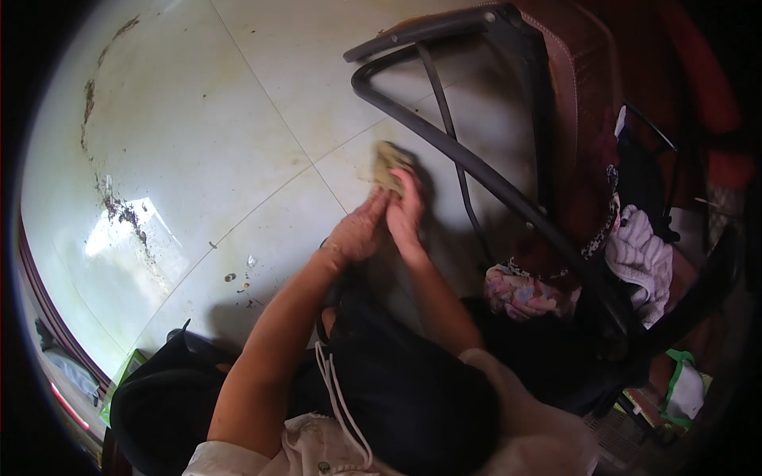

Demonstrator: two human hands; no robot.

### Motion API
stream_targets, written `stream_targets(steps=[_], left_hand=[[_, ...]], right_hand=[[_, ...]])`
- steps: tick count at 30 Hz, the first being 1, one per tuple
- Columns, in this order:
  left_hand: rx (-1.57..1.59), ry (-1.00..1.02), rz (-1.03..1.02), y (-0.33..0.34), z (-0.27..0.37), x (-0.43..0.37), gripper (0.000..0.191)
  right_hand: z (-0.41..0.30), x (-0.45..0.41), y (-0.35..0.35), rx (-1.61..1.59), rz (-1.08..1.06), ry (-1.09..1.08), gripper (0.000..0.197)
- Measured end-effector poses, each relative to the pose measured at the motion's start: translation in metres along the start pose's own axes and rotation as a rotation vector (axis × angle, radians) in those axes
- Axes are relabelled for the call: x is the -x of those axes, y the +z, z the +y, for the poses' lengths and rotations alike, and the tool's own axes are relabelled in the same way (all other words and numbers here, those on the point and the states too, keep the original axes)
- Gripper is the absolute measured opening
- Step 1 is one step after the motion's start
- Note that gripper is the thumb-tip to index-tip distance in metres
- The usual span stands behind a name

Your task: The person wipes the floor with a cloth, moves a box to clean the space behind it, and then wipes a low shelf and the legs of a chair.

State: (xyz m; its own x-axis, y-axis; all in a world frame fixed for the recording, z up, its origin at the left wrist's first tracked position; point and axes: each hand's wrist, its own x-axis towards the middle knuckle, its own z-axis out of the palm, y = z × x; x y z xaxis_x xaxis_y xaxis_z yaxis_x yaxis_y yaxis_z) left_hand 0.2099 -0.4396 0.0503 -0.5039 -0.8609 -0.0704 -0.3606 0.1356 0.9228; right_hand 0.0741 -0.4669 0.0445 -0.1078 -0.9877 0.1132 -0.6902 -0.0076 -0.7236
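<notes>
A crumpled tan cloth (391,162) is between my hands, over the pale tiled floor and near a tile joint. My right hand (406,205) grips its lower right side, with a finger lying across the fabric. Close against it, my left hand (358,229) has its fingertips at the cloth's lower end. Both hands hide part of the cloth. Whether it touches the floor (262,143) is hard to tell.
A dark tubular chair frame (440,135) stands close on the right, below a brown leather-like seat (562,77). A striped towel (640,262) and floral fabric (530,291) lie nearby. Dark dirt (128,217) streaks the left floor; small debris (230,277) lies nearer me.
</notes>
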Motion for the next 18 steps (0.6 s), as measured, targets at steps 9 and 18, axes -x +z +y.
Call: stream_targets(steps=[9, 18], left_hand=[[0.046, -0.077, -0.266, 0.025, 0.04, -0.022, 0.078], [-0.288, -0.208, 0.109, -0.06, -0.01, 0.003, 0.07]], right_hand=[[0.204, 0.021, -0.075, 0.795, 0.337, 0.345, 0.052], [-0.036, -0.018, 0.037, -0.556, -0.289, 0.109, 0.048]])
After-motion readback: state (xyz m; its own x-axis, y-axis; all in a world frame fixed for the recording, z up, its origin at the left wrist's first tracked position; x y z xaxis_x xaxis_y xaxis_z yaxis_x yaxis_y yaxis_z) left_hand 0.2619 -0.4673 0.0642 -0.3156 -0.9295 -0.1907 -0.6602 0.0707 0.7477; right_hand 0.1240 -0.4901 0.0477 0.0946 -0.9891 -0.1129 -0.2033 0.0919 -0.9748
